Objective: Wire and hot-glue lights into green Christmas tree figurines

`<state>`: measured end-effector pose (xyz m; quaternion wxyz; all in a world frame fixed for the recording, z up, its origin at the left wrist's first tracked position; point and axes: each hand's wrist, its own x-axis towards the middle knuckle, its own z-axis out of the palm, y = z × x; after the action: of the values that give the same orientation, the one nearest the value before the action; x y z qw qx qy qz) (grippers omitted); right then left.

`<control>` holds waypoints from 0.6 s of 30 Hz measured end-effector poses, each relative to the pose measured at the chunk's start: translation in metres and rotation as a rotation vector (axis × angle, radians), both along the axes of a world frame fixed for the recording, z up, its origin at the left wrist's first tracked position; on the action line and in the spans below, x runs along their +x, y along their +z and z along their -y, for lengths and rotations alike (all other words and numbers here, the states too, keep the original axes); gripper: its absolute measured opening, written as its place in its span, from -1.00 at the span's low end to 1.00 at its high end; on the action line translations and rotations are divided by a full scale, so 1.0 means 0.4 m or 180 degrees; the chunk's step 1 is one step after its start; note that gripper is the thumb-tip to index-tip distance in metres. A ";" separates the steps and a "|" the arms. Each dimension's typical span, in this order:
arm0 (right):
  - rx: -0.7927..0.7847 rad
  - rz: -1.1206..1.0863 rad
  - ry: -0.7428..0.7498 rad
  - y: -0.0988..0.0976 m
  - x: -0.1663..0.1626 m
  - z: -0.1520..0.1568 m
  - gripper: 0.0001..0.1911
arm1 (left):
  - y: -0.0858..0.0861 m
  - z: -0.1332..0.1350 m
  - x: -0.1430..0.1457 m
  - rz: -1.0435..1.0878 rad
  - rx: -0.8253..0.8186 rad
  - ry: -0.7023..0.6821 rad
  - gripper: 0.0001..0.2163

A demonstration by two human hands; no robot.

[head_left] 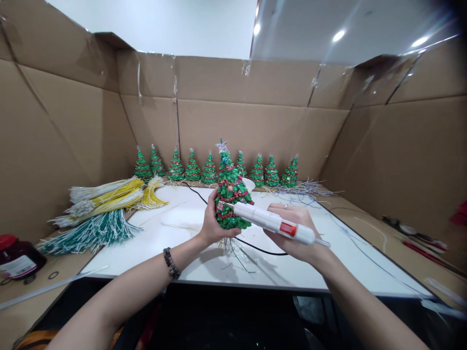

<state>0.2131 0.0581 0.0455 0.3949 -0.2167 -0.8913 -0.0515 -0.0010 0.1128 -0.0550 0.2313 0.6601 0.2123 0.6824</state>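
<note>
A small green Christmas tree (233, 187) with red garlands, tiny ornaments and a silvery star on top stands upright in my left hand (212, 221), which grips it low down on its left side. Loose wire ends hang below its base. My right hand (292, 232) is wrapped around a white hot glue gun (272, 221) with an orange-red patch on its body. The nozzle points left and reaches the tree's lower front, close to a small pink ornament (221, 206); whether it touches is unclear. A clear glue stick (321, 242) pokes out of the gun's back end.
Several similar trees (191, 165) line the back beneath cardboard walls (255, 126). Bundles of yellow-white (109, 197) and green-white wires (98, 231) lie left, near a red-lidded jar (18, 257). Loose wires (306, 188) and tools (412, 228) are on the right. A black cord (260, 249) crosses the white tabletop (175, 253).
</note>
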 end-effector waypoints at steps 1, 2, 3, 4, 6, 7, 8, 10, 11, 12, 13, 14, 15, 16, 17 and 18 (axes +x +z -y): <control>-0.0003 -0.0011 0.0010 -0.001 0.000 0.000 -0.71 | 0.000 0.000 0.000 -0.0003 0.0012 -0.0004 0.12; -0.0003 -0.0029 0.0020 -0.002 0.001 -0.001 -0.70 | 0.000 0.000 0.000 -0.0003 0.0020 -0.0005 0.12; 0.0003 -0.0048 0.0032 -0.004 0.002 -0.002 -0.70 | 0.000 0.000 0.000 0.0002 0.0024 0.0001 0.12; 0.0010 -0.0058 0.0039 -0.005 0.003 -0.003 -0.70 | 0.000 0.000 0.000 0.0008 0.0021 0.0006 0.13; 0.0027 -0.0043 0.0043 -0.008 0.006 -0.004 -0.70 | 0.001 -0.001 0.000 0.0014 0.0003 -0.0005 0.16; 0.0041 -0.0031 0.0033 -0.008 0.007 -0.004 -0.71 | 0.002 -0.001 0.001 0.0016 -0.0004 -0.0019 0.17; 0.0051 -0.0019 0.0010 -0.008 0.007 -0.004 -0.71 | 0.002 -0.001 0.001 0.0021 -0.0005 -0.0030 0.17; 0.0050 0.0003 -0.0043 -0.007 0.008 -0.002 -0.72 | 0.003 -0.002 0.002 0.0022 0.0007 -0.0034 0.17; 0.0041 -0.0001 -0.0058 -0.006 0.008 -0.001 -0.72 | 0.003 -0.002 0.002 0.0015 0.0016 -0.0024 0.17; 0.0021 0.0000 -0.0070 -0.005 0.008 0.000 -0.72 | 0.004 -0.002 0.002 -0.0001 0.0026 -0.0008 0.17; -0.0004 0.0010 -0.0082 -0.004 0.008 0.001 -0.72 | 0.004 -0.002 0.002 -0.0019 0.0031 0.0005 0.17; -0.0030 0.0023 -0.0095 -0.004 0.009 0.001 -0.73 | 0.004 -0.001 0.001 -0.0036 0.0034 0.0016 0.17; -0.0048 0.0032 -0.0103 -0.004 0.009 0.002 -0.73 | 0.004 -0.001 0.001 -0.0048 0.0035 0.0028 0.17; -0.0064 0.0035 -0.0109 -0.005 0.010 0.002 -0.73 | 0.004 -0.001 0.001 -0.0047 0.0031 0.0042 0.16; -0.0076 0.0032 -0.0105 -0.006 0.011 0.001 -0.73 | 0.003 -0.001 0.001 -0.0035 0.0025 0.0056 0.16; -0.0075 0.0015 -0.0082 -0.007 0.011 0.001 -0.73 | 0.002 -0.001 0.000 -0.0026 0.0018 0.0066 0.15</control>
<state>0.2175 0.0577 0.0428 0.3895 -0.2326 -0.8899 -0.0467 -0.0008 0.1130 -0.0540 0.2215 0.6613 0.2181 0.6827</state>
